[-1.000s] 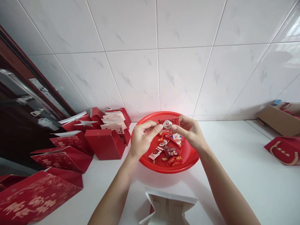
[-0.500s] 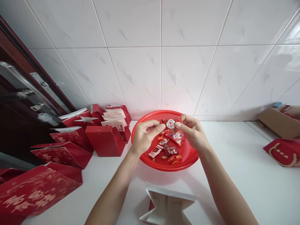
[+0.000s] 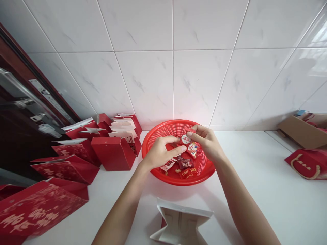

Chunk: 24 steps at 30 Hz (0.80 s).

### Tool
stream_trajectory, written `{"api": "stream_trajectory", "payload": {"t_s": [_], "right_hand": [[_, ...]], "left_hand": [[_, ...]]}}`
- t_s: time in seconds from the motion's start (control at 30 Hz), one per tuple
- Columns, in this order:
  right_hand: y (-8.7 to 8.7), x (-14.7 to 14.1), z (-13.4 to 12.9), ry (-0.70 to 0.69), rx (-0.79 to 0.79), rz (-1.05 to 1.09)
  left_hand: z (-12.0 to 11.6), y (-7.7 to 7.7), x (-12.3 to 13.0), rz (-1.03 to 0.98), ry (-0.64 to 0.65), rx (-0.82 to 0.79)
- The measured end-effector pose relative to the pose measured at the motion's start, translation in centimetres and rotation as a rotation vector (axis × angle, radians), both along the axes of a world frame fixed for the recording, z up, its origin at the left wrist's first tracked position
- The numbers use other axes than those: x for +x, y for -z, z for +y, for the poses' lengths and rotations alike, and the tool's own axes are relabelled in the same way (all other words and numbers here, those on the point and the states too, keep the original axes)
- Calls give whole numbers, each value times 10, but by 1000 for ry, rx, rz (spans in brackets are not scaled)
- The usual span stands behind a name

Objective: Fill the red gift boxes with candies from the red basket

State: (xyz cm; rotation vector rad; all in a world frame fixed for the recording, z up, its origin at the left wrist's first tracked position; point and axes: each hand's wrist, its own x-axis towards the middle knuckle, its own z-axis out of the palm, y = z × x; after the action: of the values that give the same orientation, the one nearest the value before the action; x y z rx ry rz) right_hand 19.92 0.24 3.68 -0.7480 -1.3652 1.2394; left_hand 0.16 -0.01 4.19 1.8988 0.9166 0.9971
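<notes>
A red plastic mesh basket (image 3: 204, 177) sits on the white counter (image 3: 255, 204) and holds several wrapped sweets. Above it, my right hand (image 3: 207, 143) pinches a small red packet with a round white label (image 3: 186, 139). My left hand (image 3: 160, 153) reaches in from the other side, its fingertips at the packet's lower left, though any grip is hard to judge. Below my hands lie a printed red sweet bag (image 3: 193, 150), a dark red wrapper (image 3: 185, 164) and a white-and-red bar (image 3: 168, 166). My left hand partly hides the basket's contents.
Red gift boxes and bags (image 3: 113, 153) stand along the left of the counter, beside a dark door with a metal handle (image 3: 25, 102). A flattened white box (image 3: 181, 221) lies near me. A cardboard box (image 3: 302, 132) and a red rope-handled bag (image 3: 306, 164) sit right.
My left hand has dropped lower and turned, its fingers curling down over the basket. The labelled packet sits slightly lower, still at my right fingertips.
</notes>
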Motion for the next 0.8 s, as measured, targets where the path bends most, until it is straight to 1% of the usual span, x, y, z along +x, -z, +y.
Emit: {"api": "stream_trajectory", "payload": {"t_s": [0.07,0.13,0.2,0.3,0.4,0.53,0.6,0.67,0.73,0.8], "right_hand": [[-1,0,-1,-12,11,-62],[-3,1,-2,-30,26,-142],[-3,1,-2,-71,41,-229],[-2,0,-1,-114,82,-317],[0,0,1,-108,108,-351],[5,3,6,-139,105,-418],[10,5,10,-164,103,-533],[15,7,12,-215,95,-715],[20,6,14,-299,79,-914],[22,3,13,-398,59,-1085]], "left_hand": [[2,1,-1,-20,-23,-10],[3,3,-2,-83,-71,9],[4,4,-1,-118,-90,32],[5,4,-1,-84,-59,38],[6,5,-1,-61,-41,1],[13,13,-1,-59,-52,-25],[18,19,-2,-13,-104,9],[23,26,-3,63,-198,47],[26,31,-5,165,-277,63],[27,33,-5,275,-296,55]]}}
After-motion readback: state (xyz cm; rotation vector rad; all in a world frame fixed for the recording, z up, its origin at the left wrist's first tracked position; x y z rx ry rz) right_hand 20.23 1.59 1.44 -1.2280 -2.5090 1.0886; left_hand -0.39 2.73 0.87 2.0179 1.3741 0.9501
